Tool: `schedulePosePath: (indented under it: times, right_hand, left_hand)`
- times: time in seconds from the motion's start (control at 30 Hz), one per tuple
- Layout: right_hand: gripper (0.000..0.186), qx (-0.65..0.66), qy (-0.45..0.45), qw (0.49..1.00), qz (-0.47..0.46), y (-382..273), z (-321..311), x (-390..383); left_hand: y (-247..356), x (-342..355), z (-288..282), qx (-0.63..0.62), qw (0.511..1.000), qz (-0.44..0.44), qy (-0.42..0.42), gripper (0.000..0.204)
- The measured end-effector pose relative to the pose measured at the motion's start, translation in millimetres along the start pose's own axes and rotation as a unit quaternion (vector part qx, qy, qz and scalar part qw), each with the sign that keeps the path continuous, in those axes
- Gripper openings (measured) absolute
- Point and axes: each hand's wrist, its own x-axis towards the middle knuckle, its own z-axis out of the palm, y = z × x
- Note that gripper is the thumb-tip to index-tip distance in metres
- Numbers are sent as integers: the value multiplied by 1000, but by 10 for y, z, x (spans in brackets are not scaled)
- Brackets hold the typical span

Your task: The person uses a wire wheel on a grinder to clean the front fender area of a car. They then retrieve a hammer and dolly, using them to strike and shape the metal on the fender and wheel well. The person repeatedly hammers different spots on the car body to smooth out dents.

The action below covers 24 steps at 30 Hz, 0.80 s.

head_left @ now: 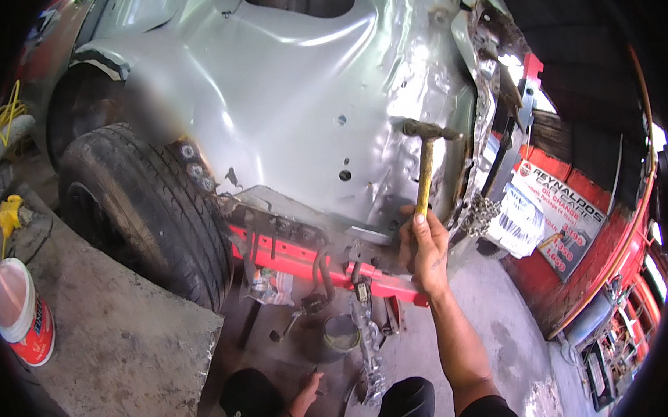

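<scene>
My right hand is shut on the yellow wooden handle of a hammer. Its dark metal head is raised against the dented silver body panel of a car, near the panel's torn rear edge. My left hand rests low by my knee, close to the floor; whether its fingers hold something I cannot tell. A red steel frame with clamps runs under the car's sill, just below my right hand.
A worn black tyre stands at the left. A chain hangs right of the hammer, another lies on the floor beside a metal can. A red and white bucket sits on a concrete ledge.
</scene>
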Motion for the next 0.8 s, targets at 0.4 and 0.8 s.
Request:
schedulePosePath:
  times: [0.4,0.8]
  right_hand:
    - [45,20,-17,1000,-4,22,-26,17]
    - [38,74,-13,997,-13,135,-114,-321]
  left_hand:
    - [93,-152,17,-4,1000,-7,-1,24]
    - [97,-263,19,20,1000,1,-1,35]
